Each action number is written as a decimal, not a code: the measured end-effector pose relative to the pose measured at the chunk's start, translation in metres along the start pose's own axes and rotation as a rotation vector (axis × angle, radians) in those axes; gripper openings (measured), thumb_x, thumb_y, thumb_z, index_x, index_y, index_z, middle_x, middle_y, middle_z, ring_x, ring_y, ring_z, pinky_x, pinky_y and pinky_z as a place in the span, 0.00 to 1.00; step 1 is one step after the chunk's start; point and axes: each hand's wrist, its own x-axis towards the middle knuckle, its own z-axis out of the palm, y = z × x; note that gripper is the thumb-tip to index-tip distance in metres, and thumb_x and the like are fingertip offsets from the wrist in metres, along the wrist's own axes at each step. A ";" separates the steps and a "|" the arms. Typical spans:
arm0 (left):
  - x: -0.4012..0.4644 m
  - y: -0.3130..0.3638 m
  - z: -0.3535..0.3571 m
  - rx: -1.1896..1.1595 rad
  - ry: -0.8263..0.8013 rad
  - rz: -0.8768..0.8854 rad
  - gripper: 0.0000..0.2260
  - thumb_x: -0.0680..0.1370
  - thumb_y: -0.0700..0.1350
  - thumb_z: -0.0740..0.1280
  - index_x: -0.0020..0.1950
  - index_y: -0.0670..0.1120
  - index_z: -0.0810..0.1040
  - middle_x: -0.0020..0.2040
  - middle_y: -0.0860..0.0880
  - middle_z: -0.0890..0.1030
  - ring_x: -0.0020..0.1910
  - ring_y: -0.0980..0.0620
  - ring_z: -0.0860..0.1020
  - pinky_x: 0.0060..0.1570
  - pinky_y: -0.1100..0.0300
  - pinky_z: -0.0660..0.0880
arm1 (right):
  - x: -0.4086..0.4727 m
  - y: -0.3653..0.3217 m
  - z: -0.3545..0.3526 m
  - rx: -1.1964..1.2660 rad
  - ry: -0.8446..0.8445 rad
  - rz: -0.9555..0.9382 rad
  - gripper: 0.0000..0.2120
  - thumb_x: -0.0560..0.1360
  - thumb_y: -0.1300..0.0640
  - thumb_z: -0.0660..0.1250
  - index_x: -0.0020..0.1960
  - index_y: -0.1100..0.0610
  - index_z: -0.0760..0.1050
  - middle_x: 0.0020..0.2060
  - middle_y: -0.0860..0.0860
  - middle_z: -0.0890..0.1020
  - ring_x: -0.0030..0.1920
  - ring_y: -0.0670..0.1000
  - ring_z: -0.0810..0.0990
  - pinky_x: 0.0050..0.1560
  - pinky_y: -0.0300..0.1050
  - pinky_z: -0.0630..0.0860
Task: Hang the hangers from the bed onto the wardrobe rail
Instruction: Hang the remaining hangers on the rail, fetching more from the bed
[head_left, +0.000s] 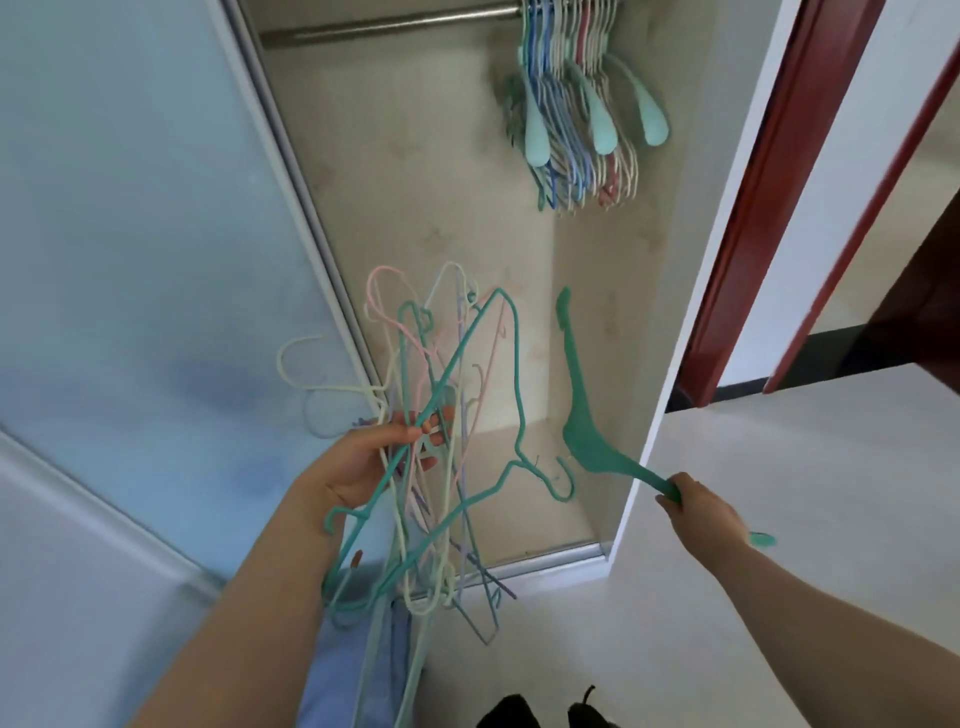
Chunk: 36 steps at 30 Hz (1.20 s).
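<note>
My left hand (371, 462) grips a tangled bundle of thin hangers (441, 415) in teal, pink, cream and lilac, held low in front of the open wardrobe. My right hand (698, 506) is closed on one end of a broad teal plastic hanger (584, 431), which points up and left into the wardrobe opening; its other tip shows below my wrist. The metal wardrobe rail (384, 26) runs across the top. Several hangers (576, 114) hang bunched at the rail's right end.
A frosted blue sliding door (140, 234) covers the wardrobe's left side. The wardrobe's white side panel (701, 291) stands on the right, with a dark red door frame (769, 197) beyond it. My black shoes (540, 712) show on the pale floor.
</note>
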 end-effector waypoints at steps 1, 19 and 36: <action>0.005 0.000 -0.006 -0.002 0.024 0.002 0.22 0.61 0.42 0.75 0.54 0.40 0.81 0.55 0.43 0.81 0.53 0.47 0.80 0.50 0.55 0.79 | 0.006 -0.008 0.002 -0.008 -0.036 0.017 0.09 0.81 0.50 0.56 0.53 0.55 0.69 0.39 0.49 0.77 0.38 0.53 0.77 0.40 0.48 0.75; 0.132 0.069 0.030 0.000 0.500 0.169 0.03 0.76 0.41 0.68 0.42 0.46 0.79 0.34 0.48 0.75 0.33 0.51 0.74 0.36 0.59 0.74 | 0.157 -0.136 -0.048 0.696 -0.382 0.246 0.08 0.80 0.63 0.51 0.55 0.61 0.68 0.31 0.56 0.72 0.24 0.51 0.66 0.20 0.34 0.61; 0.171 0.144 0.038 0.137 0.679 0.288 0.06 0.72 0.46 0.71 0.39 0.46 0.78 0.38 0.46 0.78 0.29 0.52 0.72 0.31 0.60 0.68 | 0.169 -0.293 -0.172 0.772 0.168 -0.543 0.23 0.80 0.64 0.51 0.72 0.50 0.58 0.46 0.50 0.80 0.37 0.48 0.76 0.36 0.41 0.71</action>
